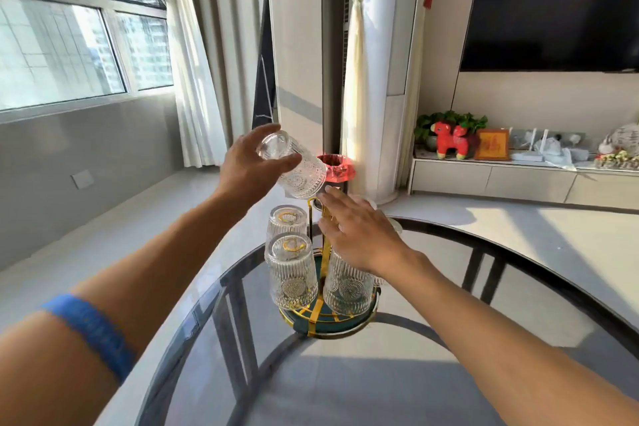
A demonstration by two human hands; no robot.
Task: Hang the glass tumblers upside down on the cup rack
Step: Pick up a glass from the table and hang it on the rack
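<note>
Sunlit grey floor tiles [114, 239] show through the round smoked-glass table [432, 287], whose dark frame is visible beneath the top. Near its far edge stands the gold cup rack [323, 266] on a dark green base, with three glass tumblers hung upside down around it. The left hand [249, 166] grips a fourth tumbler [294, 166], tilted, mouth down, just above the rack's top. The right hand [359, 235] is open, fingers spread against the rack. Behind are a window [79, 38], pale curtains [197, 79] and a dark television [553, 3].

Bare forearms (blue wristband [90, 332] left).
</note>
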